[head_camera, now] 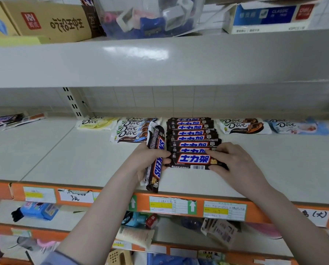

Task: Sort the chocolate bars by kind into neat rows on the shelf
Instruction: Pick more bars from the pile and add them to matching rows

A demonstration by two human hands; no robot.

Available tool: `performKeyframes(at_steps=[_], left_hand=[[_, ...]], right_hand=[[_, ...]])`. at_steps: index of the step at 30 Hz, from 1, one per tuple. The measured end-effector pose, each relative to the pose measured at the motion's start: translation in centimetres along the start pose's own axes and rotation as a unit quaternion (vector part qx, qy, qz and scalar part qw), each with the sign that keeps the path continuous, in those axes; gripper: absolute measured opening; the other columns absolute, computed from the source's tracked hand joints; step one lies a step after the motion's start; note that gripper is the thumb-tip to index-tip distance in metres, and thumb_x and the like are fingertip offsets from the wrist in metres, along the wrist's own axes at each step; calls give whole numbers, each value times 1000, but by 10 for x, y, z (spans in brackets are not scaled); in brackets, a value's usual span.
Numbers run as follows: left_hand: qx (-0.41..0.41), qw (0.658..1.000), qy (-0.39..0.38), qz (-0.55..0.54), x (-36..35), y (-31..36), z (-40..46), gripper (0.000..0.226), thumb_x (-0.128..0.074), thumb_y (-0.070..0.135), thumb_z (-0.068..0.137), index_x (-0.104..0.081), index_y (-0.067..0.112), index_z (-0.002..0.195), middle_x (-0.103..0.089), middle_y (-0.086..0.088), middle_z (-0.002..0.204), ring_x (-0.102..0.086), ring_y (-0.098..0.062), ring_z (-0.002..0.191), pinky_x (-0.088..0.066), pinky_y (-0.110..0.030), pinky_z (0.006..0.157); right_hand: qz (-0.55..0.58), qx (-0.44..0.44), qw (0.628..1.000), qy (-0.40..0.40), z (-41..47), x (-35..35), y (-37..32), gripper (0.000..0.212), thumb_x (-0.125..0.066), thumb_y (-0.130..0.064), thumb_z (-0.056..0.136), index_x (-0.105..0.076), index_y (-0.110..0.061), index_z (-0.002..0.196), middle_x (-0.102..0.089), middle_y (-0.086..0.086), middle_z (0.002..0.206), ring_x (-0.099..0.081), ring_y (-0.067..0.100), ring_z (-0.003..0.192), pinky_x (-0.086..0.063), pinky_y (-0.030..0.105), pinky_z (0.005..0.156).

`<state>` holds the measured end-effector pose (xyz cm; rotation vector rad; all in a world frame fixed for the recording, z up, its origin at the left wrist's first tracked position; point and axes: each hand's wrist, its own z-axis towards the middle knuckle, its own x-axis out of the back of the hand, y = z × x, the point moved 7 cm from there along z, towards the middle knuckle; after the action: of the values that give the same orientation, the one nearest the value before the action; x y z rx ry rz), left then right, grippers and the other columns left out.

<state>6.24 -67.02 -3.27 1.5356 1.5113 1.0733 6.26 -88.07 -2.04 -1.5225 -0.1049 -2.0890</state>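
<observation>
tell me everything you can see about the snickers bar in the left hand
The Snickers bar is a long, narrow bar in a glossy dark-brown wrapper with blue and white lettering edged in red. It lies roughly lengthwise front to back, at right angles to the row of Snickers bars beside it, its near end reaching past the shelf edge. The left hand grips its middle, fingers curled over the top. Its crimped far end tilts up, close to the Dove bars.

Price labels [172, 205] too blurred to read — purple bars [3, 120] cut off left.

Even, soft light — shelf-edge glare [137, 51], blurred, warped corners.
</observation>
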Motion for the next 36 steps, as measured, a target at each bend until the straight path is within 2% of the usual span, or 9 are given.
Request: performKeyframes(at_steps=[5,8,15,18,21,24,29,32,36], left_hand=[[-24,992,13,-122,3,-2,-8,26,-64,32,86,-59,8,93,-63,-8,70,-60,-18,59,-54,-30,63],[-22,971,29,-237,2,-3,-15,46,-53,56,84,-58,11,92,-66,-2,60,-64,-15,54,-56,-31,65],[-88,900,-71,-422,-25,11,-37,41,-45,45,92,-62,9,85,-66,-3,60,-65,-15,50,-53,-24,48],[-92,900,-93,-416,-32,12,-39,43,-47,48,89,-63,8,92,-70,-7,71,-69,-21,65,-57,-32,61],[-97,915,-94,-380,-37,12,-40,56,-55,49,81,-61,5,116,-69,-17,107,-66,-33,99,-53,-47,88],[-110,926,-76,-353,-37,13,-41,63,-63,43,76,-57,3,125,-62,-22,121,-61,-37,110,-50,-50,93],[-80,933,-28,-350,-22,2,-36,57,-72,43,61,-65,6,104,-72,-14,98,-70,-27,85,-59,-33,70],[-61,935,-16,-349,-13,-4,-34,33,-77,28,63,-65,10,88,-63,-4,68,-59,-14,56,-52,-22,52],[-39,958,15,-283,-8,-11,-31,17,-74,19,71,-66,11,84,-66,-2,64,-59,-11,52,-48,-20,50]], right_hand=[[-3,-15,999,41,-5,8,-5,39,-72,-24,75,-64,-12,112,-65,10,101,-60,31,92,-47,41,80],[89,-41,994,40,-6,17,-16,34,-60,-28,85,-61,-17,117,-63,2,111,-55,21,102,-38,27,86],[283,-76,955,-35,-5,16,-53,20,-57,-42,82,-64,-37,101,-67,-16,94,-59,-2,87,-47,21,79],[343,-94,931,-78,-6,7,-62,31,-64,-46,76,-61,-39,107,-66,-16,98,-59,-5,91,-46,19,79],[339,-90,931,-98,-8,2,-69,40,-73,-42,69,-53,-49,103,-64,-13,94,-57,-4,86,-43,12,75],[342,-86,931,-95,-9,3,-68,35,-73,-33,72,-54,-52,94,-67,-9,91,-60,0,84,-47,17,78],[462,-142,872,-77,-10,16,-51,16,-54,-19,89,-70,-19,88,-72,4,76,-66,11,65,-48,20,59],[513,-185,837,-49,-11,21,-37,17,-53,-16,89,-70,-15,87,-71,8,73,-64,16,60,-48,21,54],[530,-213,821,-2,-13,24,-25,14,-55,-15,89,-69,-15,92,-70,6,73,-62,16,55,-48,20,49]])
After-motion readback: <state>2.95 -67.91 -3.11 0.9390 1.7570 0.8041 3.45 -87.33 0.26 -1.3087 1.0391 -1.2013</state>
